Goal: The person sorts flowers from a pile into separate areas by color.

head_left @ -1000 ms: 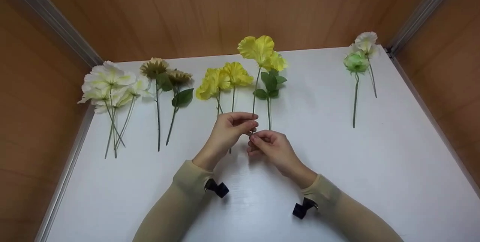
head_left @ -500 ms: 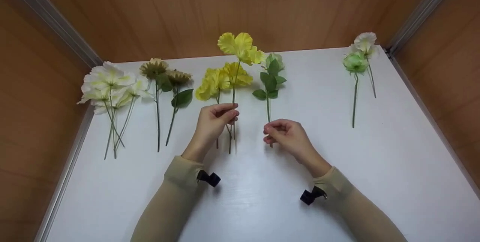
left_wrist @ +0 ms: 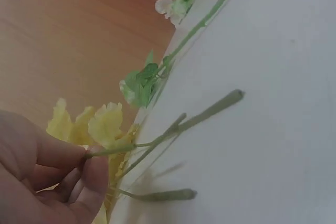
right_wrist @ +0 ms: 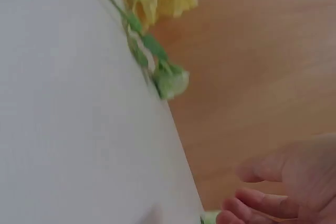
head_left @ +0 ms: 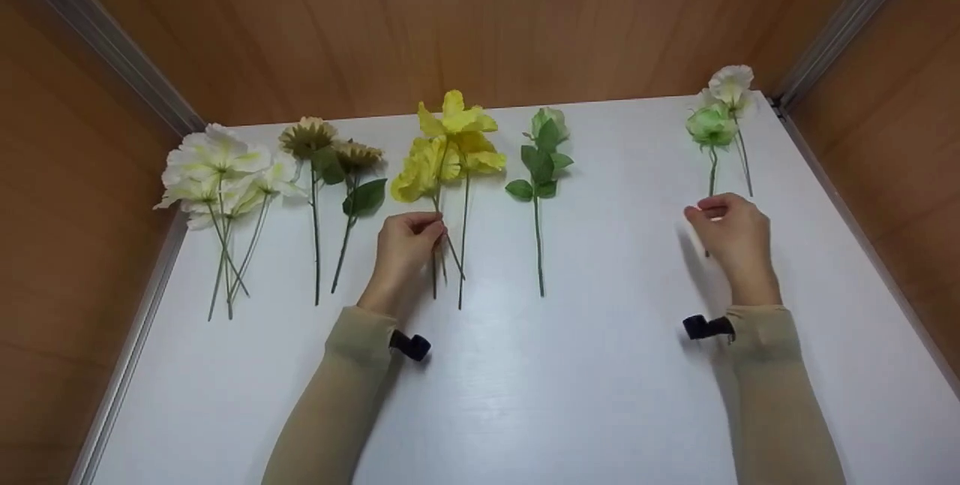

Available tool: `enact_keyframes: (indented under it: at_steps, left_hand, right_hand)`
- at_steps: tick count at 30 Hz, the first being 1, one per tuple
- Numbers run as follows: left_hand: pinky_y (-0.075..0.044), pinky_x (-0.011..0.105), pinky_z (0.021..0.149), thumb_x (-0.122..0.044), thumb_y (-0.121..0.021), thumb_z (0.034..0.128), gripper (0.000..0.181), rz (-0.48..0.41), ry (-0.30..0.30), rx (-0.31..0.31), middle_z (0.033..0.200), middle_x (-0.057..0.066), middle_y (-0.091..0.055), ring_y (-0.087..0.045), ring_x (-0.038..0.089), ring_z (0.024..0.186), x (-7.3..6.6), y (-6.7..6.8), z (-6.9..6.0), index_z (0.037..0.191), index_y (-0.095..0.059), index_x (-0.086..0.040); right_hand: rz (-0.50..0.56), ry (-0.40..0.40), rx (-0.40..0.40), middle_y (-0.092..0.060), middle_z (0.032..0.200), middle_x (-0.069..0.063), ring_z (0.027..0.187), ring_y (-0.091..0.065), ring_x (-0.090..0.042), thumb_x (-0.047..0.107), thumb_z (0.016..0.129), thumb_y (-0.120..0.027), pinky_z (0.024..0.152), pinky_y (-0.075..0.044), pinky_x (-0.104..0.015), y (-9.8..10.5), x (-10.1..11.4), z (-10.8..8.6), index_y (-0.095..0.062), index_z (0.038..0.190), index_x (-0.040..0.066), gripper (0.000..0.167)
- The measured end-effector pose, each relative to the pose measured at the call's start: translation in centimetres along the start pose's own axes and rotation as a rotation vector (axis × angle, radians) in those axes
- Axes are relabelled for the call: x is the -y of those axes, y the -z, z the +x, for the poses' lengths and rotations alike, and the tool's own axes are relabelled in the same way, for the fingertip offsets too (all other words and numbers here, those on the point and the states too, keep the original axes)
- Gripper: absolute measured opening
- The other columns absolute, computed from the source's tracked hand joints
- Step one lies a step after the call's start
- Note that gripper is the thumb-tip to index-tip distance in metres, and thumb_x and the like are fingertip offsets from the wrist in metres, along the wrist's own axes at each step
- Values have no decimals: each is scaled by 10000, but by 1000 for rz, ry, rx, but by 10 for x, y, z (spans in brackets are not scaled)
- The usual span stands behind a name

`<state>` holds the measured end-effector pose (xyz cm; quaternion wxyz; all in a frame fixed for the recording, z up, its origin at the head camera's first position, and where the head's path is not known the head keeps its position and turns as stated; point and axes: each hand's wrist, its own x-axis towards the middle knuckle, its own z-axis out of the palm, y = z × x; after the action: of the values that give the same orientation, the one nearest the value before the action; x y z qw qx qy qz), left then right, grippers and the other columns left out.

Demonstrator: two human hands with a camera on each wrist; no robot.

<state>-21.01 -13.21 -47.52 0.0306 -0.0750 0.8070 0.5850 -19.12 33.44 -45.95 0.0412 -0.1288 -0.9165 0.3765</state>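
Observation:
My left hand [head_left: 405, 248] pinches a yellow flower [head_left: 456, 122] by its thin stem between thumb and fingers. Its bloom overlaps the other yellow flowers [head_left: 421, 170], which lie on the white table [head_left: 600, 365]. The left wrist view shows the pinched stem [left_wrist: 113, 151] close up. Over at the right, my right hand [head_left: 736, 245] hovers above the stem of a light green flower [head_left: 711, 125], hiding part of it. Thumb and fingers stand apart there, and the right wrist view shows nothing between them. A white flower [head_left: 731, 85] lies just behind the green one.
White flowers [head_left: 217, 170] with crossed stems lie at the far left. Beside them are two brownish flowers [head_left: 309, 138] with dark stems. A pale green rose [head_left: 549, 127] with leaves lies in the middle. Wooden panels [head_left: 480, 19] wall in the back and sides.
My left hand has carried the yellow flower leftward and down onto the other yellow ones. My right hand has let go of its stem and moved far right to the light green flower.

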Motion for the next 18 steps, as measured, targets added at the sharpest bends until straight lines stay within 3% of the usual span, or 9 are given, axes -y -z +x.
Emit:
enact_keyframes:
  at_steps: [4, 8, 12, 18]
  left_hand:
    - [-579, 258, 688, -88, -663, 1077, 244, 122, -17, -2, 1002, 105, -764, -711, 197, 855, 4, -1, 0, 1265, -792, -2]
    - [-541, 271, 654, -106, -661, 1068, 250, 230, -78, -21, 963, 105, -759, -674, 194, 804, 8, -2, 0, 1243, -805, 1]
    - [-517, 293, 636, -115, -679, 1046, 236, 296, -132, -49, 937, 89, -752, -628, 192, 765, 8, -2, 1, 1197, -822, -2]
    - [-504, 305, 647, -118, -690, 1017, 176, 316, -145, -33, 897, 81, -735, -607, 195, 752, 8, -3, 0, 1069, -822, -13]
  right_hand:
    - [-54, -105, 10, -643, 1284, -296, 1129, -614, -412, 364, 1077, -644, 816, -503, -376, 16, -33, 9, -619, 1364, -87, 535]
    - [-70, -172, 1, -624, 1302, -296, 1109, -615, -395, 393, 1079, -620, 804, -514, -362, 23, -50, 14, -597, 1403, -93, 585]
    - [-73, -154, -36, -615, 1298, -304, 1141, -591, -415, 384, 1101, -581, 845, -506, -392, 23, -56, 24, -602, 1407, -94, 568]
    - [-60, -95, -145, -542, 1386, -352, 1298, -491, -509, 278, 1124, -508, 1053, -422, -578, 18, -71, 51, -553, 1488, -98, 525]
